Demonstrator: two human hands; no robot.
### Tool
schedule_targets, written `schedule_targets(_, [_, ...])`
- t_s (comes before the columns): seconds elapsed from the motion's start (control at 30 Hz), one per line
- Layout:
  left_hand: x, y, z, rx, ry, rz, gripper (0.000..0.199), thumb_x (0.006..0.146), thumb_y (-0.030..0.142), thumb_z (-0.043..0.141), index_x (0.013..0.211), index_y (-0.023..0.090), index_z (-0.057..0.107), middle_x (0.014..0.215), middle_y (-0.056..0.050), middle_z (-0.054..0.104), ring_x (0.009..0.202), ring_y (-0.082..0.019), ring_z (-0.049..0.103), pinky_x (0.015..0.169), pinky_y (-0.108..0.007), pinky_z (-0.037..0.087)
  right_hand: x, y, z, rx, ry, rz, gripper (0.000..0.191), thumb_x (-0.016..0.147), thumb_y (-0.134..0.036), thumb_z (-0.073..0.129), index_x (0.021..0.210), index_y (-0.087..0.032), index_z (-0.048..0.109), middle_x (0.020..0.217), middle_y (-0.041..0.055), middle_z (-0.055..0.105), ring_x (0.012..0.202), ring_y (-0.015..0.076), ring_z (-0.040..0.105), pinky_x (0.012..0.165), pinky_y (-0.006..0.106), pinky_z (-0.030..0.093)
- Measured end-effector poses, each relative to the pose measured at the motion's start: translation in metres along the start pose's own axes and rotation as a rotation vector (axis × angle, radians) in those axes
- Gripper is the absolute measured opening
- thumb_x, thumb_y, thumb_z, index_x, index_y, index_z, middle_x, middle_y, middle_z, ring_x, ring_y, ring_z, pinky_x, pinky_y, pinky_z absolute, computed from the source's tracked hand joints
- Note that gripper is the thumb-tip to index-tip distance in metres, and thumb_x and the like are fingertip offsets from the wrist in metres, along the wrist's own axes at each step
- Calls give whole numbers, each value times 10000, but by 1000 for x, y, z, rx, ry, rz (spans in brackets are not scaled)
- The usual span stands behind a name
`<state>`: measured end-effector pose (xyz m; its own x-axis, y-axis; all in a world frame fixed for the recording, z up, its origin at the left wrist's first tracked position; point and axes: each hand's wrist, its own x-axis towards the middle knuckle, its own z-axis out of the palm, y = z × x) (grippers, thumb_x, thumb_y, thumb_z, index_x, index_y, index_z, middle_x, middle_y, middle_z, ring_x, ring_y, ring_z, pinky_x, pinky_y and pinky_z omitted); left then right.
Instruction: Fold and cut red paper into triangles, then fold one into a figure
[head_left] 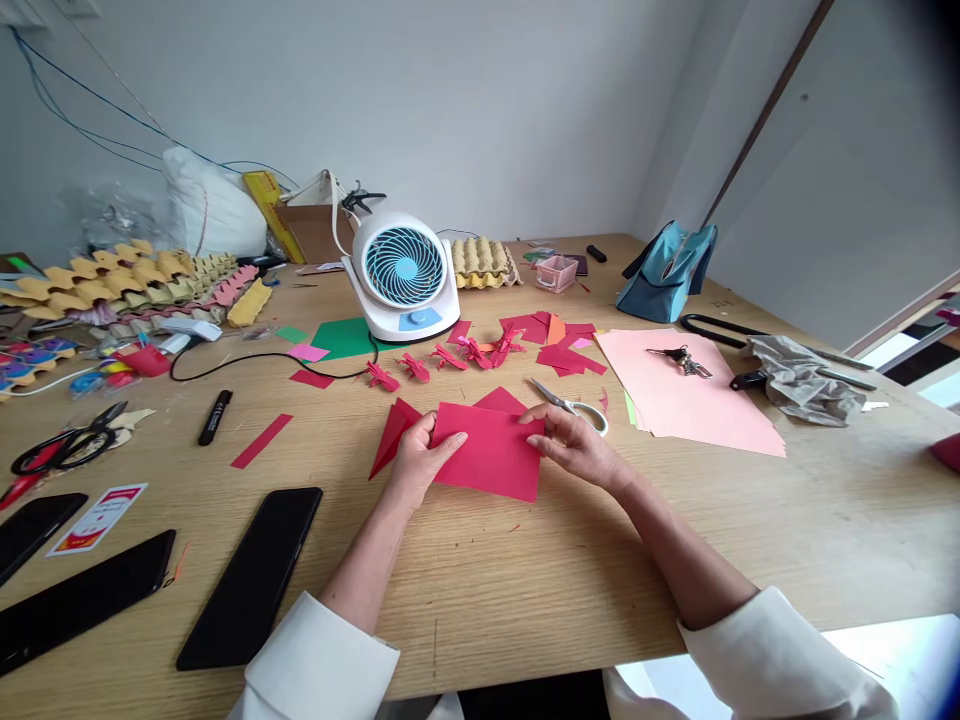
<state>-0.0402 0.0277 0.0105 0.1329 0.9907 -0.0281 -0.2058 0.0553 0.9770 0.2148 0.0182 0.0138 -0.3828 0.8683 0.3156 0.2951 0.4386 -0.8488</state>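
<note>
from where i stood, the left hand (418, 457) and right hand (576, 446) each had a grip on the red sheet (487, 455), pinched at opposite ends, inward from the middle of the surface's (525, 580) near edge. it appeared flat and uncut. nearer the far edge, a row of small shaped red pieces (415, 367) seemed finished. scissors (590, 413) lay unheld beside the right hand. shaping of the sheet, i judged, remained outstanding.

Matt red paper sheet (487, 455), smooth wooden tabletop (525, 580), glossy plastic fan (405, 268), metal-bladed scissors (562, 401)
</note>
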Motion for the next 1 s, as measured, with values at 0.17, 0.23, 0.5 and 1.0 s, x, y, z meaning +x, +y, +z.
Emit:
schedule_targets(0.17, [3,-1,-2,-90,84,-5,491,646,322,826,1074,162,647,1003,-76,740,887,-198,687,836,-325,544,1,-1,-1,244,-27,6,265,973,-387,452,1129,-250,617,930,48,648,770,176,645,739,329,528])
schedule_targets(0.23, [3,-1,-1,-134,115,-9,505,636,318,831,1077,165,639,992,-75,741,899,-204,689,849,-337,543,1,0,1,213,-14,-13,259,959,-339,484,1165,-253,616,977,58,652,824,181,646,771,332,526])
schedule_targets(0.5, [-4,-1,12,-163,44,-114,532,619,294,841,1090,175,625,1056,-92,729,984,-241,682,893,-369,528,0,-4,5,-65,-21,-125,297,844,-187,609,1122,-253,690,1014,56,650,915,198,612,879,364,493])
schedule_targets(1.0, [-2,5,5,159,-53,110,623,673,301,804,1238,232,550,1189,-71,638,1023,-196,624,911,-299,463,5,0,6,283,21,-53,212,778,-410,745,796,-205,690,929,60,635,901,196,612,809,345,516])
